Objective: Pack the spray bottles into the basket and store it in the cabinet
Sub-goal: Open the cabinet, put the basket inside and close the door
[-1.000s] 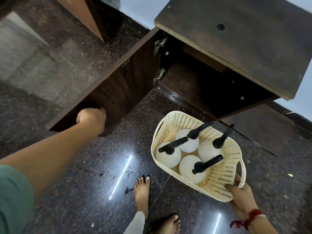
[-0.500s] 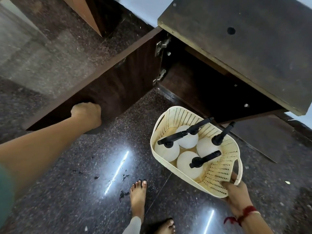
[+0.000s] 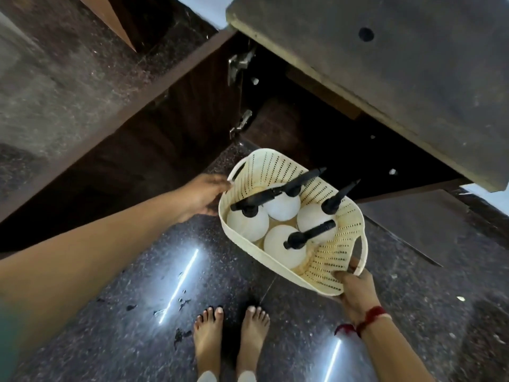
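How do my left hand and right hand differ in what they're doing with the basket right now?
The right hand grips the basket at its near end by the handle, fingers curled over the rim; the left hand is at the far-left rim, and a closed grip there cannot be confirmed. The right wrist wears a red thread; the left wrist is bare. Both hands are at the basket, which holds four spray bottles in front of the open cabinet.

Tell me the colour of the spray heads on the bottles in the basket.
Black, on white bottles; the spray heads show best in the head view.
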Demonstrator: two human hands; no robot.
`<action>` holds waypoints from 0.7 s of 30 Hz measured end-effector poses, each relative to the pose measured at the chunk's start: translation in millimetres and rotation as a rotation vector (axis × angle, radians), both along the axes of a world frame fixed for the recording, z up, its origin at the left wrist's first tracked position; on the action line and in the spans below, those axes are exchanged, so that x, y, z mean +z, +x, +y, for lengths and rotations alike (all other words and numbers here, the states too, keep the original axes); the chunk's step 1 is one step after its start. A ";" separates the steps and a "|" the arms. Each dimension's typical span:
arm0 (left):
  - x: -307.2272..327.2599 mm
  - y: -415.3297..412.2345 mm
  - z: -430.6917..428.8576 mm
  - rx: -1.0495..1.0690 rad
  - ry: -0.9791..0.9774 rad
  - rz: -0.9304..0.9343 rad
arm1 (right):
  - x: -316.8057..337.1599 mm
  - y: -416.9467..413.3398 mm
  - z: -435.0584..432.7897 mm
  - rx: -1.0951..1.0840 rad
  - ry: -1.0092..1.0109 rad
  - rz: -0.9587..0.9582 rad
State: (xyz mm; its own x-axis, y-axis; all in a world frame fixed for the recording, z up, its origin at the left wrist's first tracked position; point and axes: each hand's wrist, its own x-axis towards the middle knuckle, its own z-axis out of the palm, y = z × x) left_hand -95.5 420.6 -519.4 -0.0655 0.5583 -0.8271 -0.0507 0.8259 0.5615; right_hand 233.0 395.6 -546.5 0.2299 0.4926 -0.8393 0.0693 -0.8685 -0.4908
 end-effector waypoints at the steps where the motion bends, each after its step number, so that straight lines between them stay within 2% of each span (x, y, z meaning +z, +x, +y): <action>1: -7.9 1.3 6.7 -0.029 0.035 0.062 | -7.3 -1.5 7.7 0.003 0.006 0.004; 6: -46.9 7.7 42.0 -0.090 0.105 0.301 | -44.8 -9.6 44.6 0.043 0.040 0.015; 11: -82.5 -2.8 76.3 -0.138 0.219 0.354 | -90.3 -17.8 80.0 0.051 0.100 0.019; 16: -108.0 -13.3 111.9 -0.098 0.337 0.422 | -118.3 -29.7 130.8 0.070 0.243 0.038; 21: -131.5 -18.4 138.5 -0.108 0.360 0.497 | -135.6 -36.9 164.1 0.090 0.277 0.040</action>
